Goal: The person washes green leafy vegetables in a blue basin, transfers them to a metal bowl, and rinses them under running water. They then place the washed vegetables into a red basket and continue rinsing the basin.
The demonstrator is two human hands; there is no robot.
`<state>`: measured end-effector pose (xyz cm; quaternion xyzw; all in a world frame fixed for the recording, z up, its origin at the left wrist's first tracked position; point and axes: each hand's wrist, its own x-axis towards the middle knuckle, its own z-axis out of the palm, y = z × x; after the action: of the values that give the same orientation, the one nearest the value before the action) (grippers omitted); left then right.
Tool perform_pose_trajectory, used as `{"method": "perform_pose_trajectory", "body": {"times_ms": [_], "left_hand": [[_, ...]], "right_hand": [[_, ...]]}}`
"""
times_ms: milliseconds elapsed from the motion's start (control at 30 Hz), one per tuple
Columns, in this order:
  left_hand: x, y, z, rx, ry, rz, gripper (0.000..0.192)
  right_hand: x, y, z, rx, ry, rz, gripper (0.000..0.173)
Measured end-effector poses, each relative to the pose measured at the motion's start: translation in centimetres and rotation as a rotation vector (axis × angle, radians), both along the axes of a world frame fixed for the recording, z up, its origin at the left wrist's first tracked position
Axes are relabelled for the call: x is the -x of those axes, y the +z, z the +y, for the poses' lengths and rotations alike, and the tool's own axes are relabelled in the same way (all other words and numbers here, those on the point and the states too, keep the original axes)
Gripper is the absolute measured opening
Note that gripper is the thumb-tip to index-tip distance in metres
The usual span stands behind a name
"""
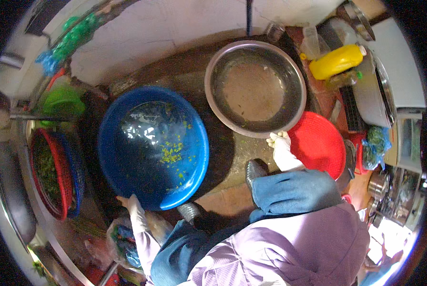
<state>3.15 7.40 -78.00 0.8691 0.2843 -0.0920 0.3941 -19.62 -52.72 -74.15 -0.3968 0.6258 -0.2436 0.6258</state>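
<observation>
A large blue plastic basin [108, 171] holds water, with bits of yellow-green leaf floating in it. My left hand [130, 202] is at the basin's lower left rim; whether the fingers grip it is unclear. To the right sits a wide metal basin [253, 93] with a little cloudy water and a few green scraps. My right hand [280, 138] has its fingers curled at the metal basin's near rim. Beside that hand, partly under the metal basin's edge, is a round red plastic basket or basin [319, 143].
A red basket [64, 175] of greens stands at left, with a blue basket [78, 178] against it. A yellow bottle [337, 62] lies at upper right. My boots [254, 173] are on the floor close to both basins. A plastic bag [118, 232] lies near my left arm.
</observation>
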Motion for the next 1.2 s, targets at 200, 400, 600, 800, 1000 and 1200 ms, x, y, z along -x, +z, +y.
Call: {"method": "perform_pose_trajectory", "body": {"times_ms": [200,400,600,800,1000,1200], "left_hand": [[0.4,0.6,2.1,0.127,-0.117,0.041,0.073],[4.5,2.7,1.1,0.292,-0.023,0.319,0.063],[6.6,5.1,-3.6,0.425,0.050,0.475,0.053],[9.9,9.3,-11.9,0.293,-0.183,0.561,0.029],[11.6,10.4,-15.8,0.477,-0.522,0.544,0.026],[13.9,4.9,-17.5,0.989,0.504,0.775,0.030]], "right_hand": [[1.5,-1.6,-4.4,0.039,0.021,0.079,0.032],[4.1,0.1,-7.4,0.161,0.216,0.223,0.023],[6.8,12.4,-0.5,0.668,1.136,0.965,0.058],[11.8,4.4,2.0,0.300,0.945,1.071,0.052],[11.5,8.5,0.1,0.010,0.819,1.170,0.040],[14.1,16.2,-5.2,0.600,1.477,1.268,0.031]]}}
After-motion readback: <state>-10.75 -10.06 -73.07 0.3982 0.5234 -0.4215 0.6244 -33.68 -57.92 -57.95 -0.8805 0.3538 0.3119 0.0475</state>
